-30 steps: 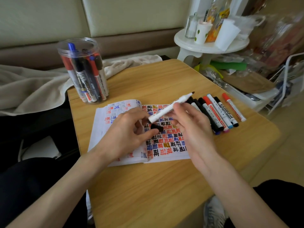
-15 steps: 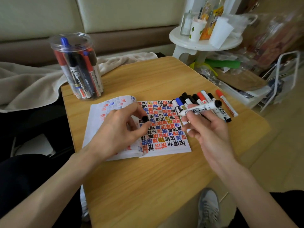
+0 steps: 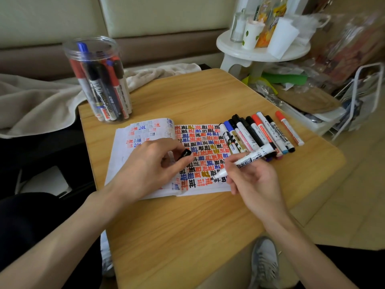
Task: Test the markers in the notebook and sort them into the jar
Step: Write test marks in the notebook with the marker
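At table (image 3: 208, 236) centre, head view: right hand (image 3: 255, 185) pinches uncapped marker (image 3: 250, 158) nr its nib, tip on the notebook (image 3: 125, 161), lower-right pg; left hand (image 3: 150, 170) pinches the black cap (image 3: 184, 153). Marker's prob light, stiff, smooth, so hold low on barrel. Jar (image 3: 98, 80) sits at far-left corner.

A small wooden table (image 3: 187, 236) with rounded corners carries three things: a clear jar (image 3: 100, 84) of markers stands at its far left corner, an open notebook (image 3: 129, 155) lies flat across the middle, and a row of capped markers (image 3: 260, 132) lies at the notebook's right side, toward the table's right edge
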A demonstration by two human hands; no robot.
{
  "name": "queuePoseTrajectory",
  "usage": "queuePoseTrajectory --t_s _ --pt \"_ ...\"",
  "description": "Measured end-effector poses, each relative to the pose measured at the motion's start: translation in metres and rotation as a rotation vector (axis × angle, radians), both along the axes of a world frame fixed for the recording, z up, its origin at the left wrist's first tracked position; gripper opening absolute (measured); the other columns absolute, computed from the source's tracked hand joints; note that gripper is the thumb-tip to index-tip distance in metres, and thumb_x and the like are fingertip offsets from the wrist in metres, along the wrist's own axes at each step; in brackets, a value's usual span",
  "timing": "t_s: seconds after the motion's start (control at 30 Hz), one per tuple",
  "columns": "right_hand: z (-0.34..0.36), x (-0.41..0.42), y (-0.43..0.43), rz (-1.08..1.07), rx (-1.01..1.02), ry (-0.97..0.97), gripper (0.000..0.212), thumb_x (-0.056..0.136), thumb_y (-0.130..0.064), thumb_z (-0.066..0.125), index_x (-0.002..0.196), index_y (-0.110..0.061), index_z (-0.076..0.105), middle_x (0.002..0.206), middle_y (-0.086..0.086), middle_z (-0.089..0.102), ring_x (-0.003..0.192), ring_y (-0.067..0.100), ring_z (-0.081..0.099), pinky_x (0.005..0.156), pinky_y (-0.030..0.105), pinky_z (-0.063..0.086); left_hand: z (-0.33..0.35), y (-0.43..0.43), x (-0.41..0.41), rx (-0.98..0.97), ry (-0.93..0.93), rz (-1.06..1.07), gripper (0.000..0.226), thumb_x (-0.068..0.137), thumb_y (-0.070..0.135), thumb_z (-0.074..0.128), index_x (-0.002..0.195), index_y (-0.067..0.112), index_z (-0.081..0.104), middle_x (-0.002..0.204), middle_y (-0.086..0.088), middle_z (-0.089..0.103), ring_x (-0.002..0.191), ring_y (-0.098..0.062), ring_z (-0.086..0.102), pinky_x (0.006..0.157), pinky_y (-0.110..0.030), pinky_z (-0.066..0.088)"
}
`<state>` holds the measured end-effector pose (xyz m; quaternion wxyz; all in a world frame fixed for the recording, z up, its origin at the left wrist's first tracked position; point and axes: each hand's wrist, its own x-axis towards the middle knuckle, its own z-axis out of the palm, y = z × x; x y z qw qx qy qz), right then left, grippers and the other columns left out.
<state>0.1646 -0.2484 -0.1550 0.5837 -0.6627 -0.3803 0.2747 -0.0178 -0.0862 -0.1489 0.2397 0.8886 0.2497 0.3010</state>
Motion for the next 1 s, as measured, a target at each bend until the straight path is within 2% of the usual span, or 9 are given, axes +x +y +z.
queuePoseTrajectory --t_s 0.07,0.2,0.3,0.47,0.6,0.73,0.9,1.0 --pt "-0.0052 -0.0008 -0.0006 -0.048 -0.039 -0.048 0.016 0.093 -0.021 0.074 0.085 -0.008 0.069 0.064 0.009 0.067 0.057 0.017 0.061 0.057 0.032 0.054 -0.0012 0.0012 -0.0014 0.004 0.016 0.002 0.032 0.09 0.057 0.062 0.092 0.027 0.072 0.065 0.014 0.06 0.062 -0.009 0.059 0.056 -0.022 0.046" --pt "-0.0081 0.0012 -0.0009 -0.1 -0.069 -0.051 0.015 0.091 -0.022 0.076 0.082 -0.014 0.068 0.064 -0.001 0.068 0.059 0.014 0.059 0.055 0.024 0.052 -0.0043 0.0042 -0.0051 0.046 0.054 -0.002 0.041 0.096 0.06 0.056 0.092 0.023 0.074 0.076 0.008 0.068 0.068 -0.011 0.062 0.063 -0.037 0.05" --pt "-0.0093 0.0008 -0.0017 -0.106 -0.045 -0.071 0.018 0.091 -0.019 0.076 0.076 -0.018 0.065 0.064 0.01 0.066 0.058 0.02 0.056 0.053 0.033 0.047 -0.0058 0.0056 -0.0063 0.048 0.075 -0.016 0.049 0.094 0.065 0.049 0.092 0.023 0.073 0.082 0.007 0.07 0.072 -0.011 0.063 0.066 -0.038 0.05" --pt "-0.0085 -0.0014 -0.0015 -0.089 -0.034 -0.083 0.021 0.091 -0.013 0.076 0.075 -0.022 0.066 0.058 -0.006 0.065 0.054 0.016 0.053 0.048 0.025 0.044 -0.0066 0.0058 -0.0072 0.049 0.08 -0.017 0.048 0.094 0.065 0.048 0.095 0.023 0.073 0.085 0.007 0.07 0.074 -0.011 0.064 0.067 -0.041 0.052" --pt "-0.0101 -0.0015 -0.0012 -0.048 -0.016 -0.128 0.015 0.092 -0.011 0.076 0.081 -0.019 0.07 0.062 -0.006 0.068 0.054 0.014 0.054 0.048 0.026 0.043 -0.0059 0.0051 -0.0068 0.036 0.085 0.0 0.051 0.094 0.065 0.046 0.091 0.021 0.072 0.082 0.005 0.07 0.073 -0.013 0.064 0.066 -0.042 0.051" --pt "-0.0115 0.0006 -0.002 -0.04 -0.011 -0.167 0.005 0.089 -0.015 0.076 0.086 -0.016 0.072 0.069 0.001 0.07 0.057 0.013 0.055 0.049 0.024 0.044 -0.005 0.0039 -0.0072 0.036 0.078 -0.005 0.042 0.095 0.059 0.052 0.093 0.024 0.073 0.082 0.007 0.069 0.071 -0.011 0.063 0.065 -0.04 0.05" --pt "-0.0098 0.0026 -0.0021 -0.086 -0.008 -0.112 0.022 0.091 -0.007 0.076 0.075 -0.02 0.067 0.057 -0.009 0.065 0.05 0.006 0.053 0.048 0.018 0.044 -0.0044 0.0027 -0.007 0.051 0.079 0.004 0.039 0.096 0.056 0.052 0.095 0.023 0.073 0.083 0.006 0.07 0.073 -0.013 0.063 0.066 -0.041 0.051" --pt "-0.0085 0.0008 -0.0031 -0.055 -0.003 -0.114 0.021 0.091 -0.006 0.075 0.077 -0.019 0.068 0.056 -0.011 0.065 0.049 0.004 0.053 0.047 0.017 0.044 -0.0048 0.0028 -0.007 0.051 0.079 0.009 0.038 0.096 0.056 0.052 0.097 0.024 0.073 0.084 0.007 0.069 0.073 -0.012 0.063 0.066 -0.04 0.051"
